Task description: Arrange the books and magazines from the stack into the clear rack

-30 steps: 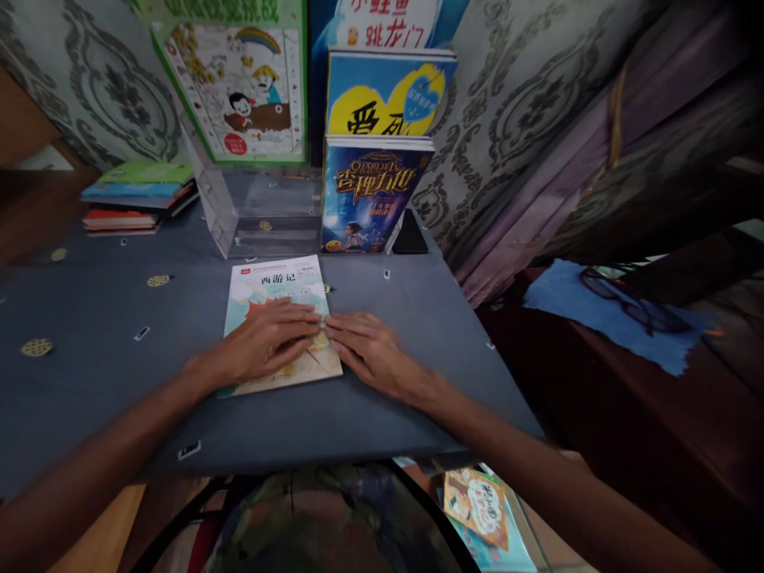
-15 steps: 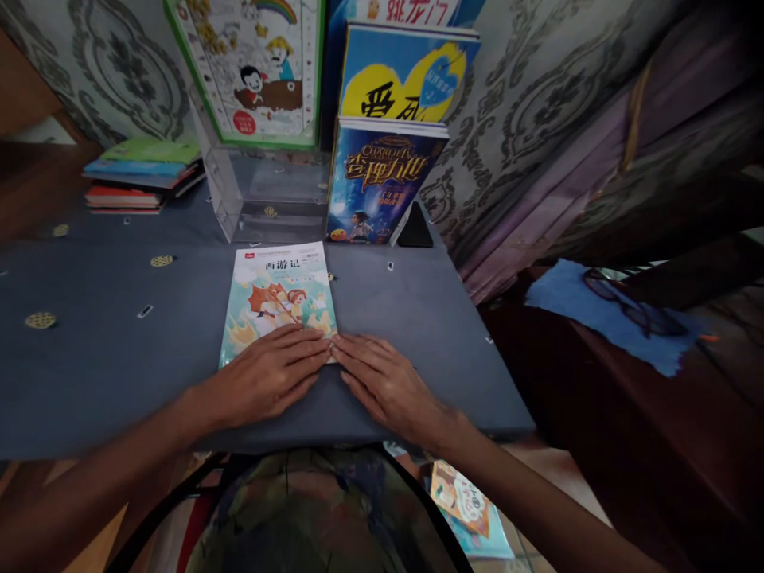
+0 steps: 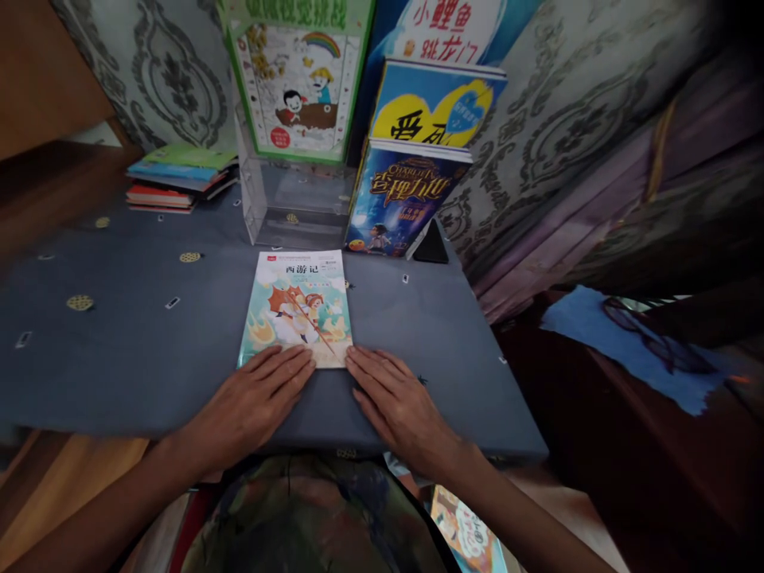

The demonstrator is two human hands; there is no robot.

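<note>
A closed paperback book (image 3: 304,306) with a pale green and white illustrated cover lies flat on the table. My left hand (image 3: 256,402) rests flat at its lower left, fingertips over the bottom edge of the cover. Against the lower right corner lie the fingertips of my right hand (image 3: 399,402), its palm down on the tablecloth. Both hands are open, fingers stretched and side by side, and neither grips the book. A gap between the hands shows the cover's bottom edge.
A clear acrylic rack (image 3: 292,199) holds a green-framed book (image 3: 304,87). Beside it stand a dark blue book (image 3: 406,199) and a yellow-and-blue book (image 3: 438,99). A dark phone (image 3: 432,243) lies behind. Stacked books (image 3: 179,175) sit left; glasses (image 3: 662,334) lie on blue cloth (image 3: 590,322) at right.
My hands have moved apart, the left one sliding off the cover's middle bottom toward the left. The view has shifted, so everything sits further right and lower.
</note>
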